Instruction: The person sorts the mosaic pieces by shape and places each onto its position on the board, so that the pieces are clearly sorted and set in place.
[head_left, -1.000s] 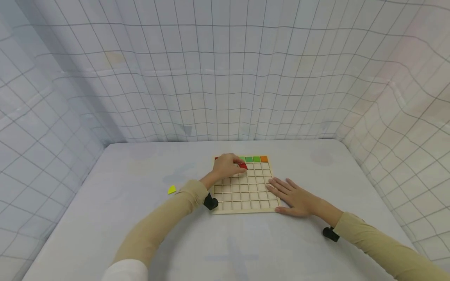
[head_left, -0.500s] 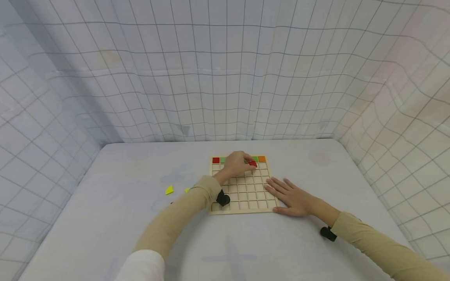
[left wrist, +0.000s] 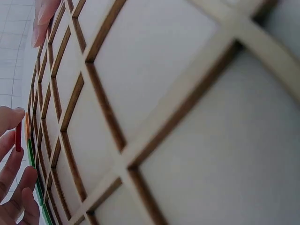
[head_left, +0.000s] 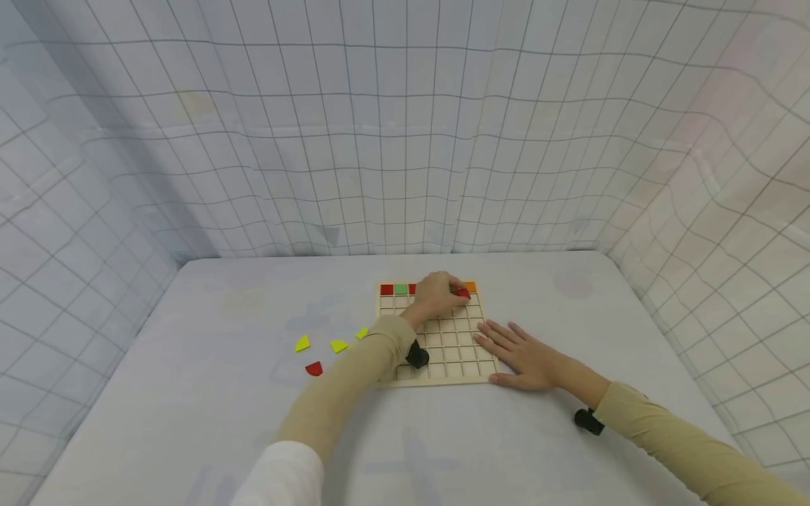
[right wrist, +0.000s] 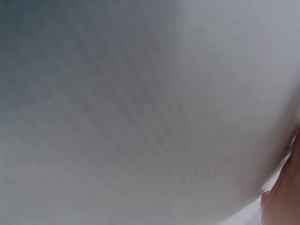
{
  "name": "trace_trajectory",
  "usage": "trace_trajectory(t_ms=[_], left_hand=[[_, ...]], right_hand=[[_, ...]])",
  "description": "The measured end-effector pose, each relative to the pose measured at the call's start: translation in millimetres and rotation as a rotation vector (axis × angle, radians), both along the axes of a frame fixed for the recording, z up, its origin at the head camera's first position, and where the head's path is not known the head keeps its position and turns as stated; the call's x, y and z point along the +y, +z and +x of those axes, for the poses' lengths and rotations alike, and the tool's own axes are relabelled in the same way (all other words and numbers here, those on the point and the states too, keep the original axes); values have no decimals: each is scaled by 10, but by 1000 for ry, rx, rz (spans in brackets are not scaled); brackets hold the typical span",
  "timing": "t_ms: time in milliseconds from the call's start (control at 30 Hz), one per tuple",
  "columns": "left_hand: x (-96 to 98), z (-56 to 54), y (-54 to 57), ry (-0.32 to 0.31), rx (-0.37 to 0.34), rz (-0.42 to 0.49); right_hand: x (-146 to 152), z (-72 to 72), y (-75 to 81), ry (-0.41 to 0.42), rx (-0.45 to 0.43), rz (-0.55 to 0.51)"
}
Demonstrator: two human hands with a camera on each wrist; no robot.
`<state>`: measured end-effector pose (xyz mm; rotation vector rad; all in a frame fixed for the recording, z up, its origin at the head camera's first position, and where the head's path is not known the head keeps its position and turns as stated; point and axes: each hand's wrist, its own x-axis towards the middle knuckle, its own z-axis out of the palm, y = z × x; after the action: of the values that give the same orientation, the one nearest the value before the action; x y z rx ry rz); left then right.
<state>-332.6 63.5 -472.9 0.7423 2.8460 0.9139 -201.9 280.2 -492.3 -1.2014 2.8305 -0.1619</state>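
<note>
The left hand (head_left: 436, 294) reaches over the far part of the wooden grid board (head_left: 451, 339), which lies flat on the table (head_left: 209, 393). Its grip is grasping a thin red quarter-circle piece (head_left: 464, 292): the thumb and a finger pinch it near the right end of the farthest row. In the left wrist view this piece appears lifted from the board, with a gap between them.

The right hand (head_left: 528, 357) is laid at the right side of the board, palm down. Its grip is released; the fingers are straight and their tips lie on the edge of the board, while the thumb points to the near right corner.

In the farthest row one sees, from the left, a red square (head_left: 387, 289), a light green square (head_left: 401, 289) and, at the right end, an orange square (head_left: 470, 287); the left hand covers a part of what is between.

To the left of the board lie three yellow pieces (head_left: 302, 344), well apart from the held one, and a loose red piece (head_left: 313, 369) nearer to the person. The left sleeve (head_left: 344, 390) passes close beside them.
</note>
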Motion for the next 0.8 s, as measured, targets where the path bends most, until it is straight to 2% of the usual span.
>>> trace_trajectory(t_ms=[167, 467, 800], left_hand=[[64, 5, -26, -2, 6, -19], [84, 38, -24, -9, -10, 1], [116, 1, -68, -41, -28, -11]], right_hand=[[8, 1, 4, -4, -6, 10], [-20, 5, 67, -26, -28, 77], [-26, 13, 70, -26, -29, 84]])
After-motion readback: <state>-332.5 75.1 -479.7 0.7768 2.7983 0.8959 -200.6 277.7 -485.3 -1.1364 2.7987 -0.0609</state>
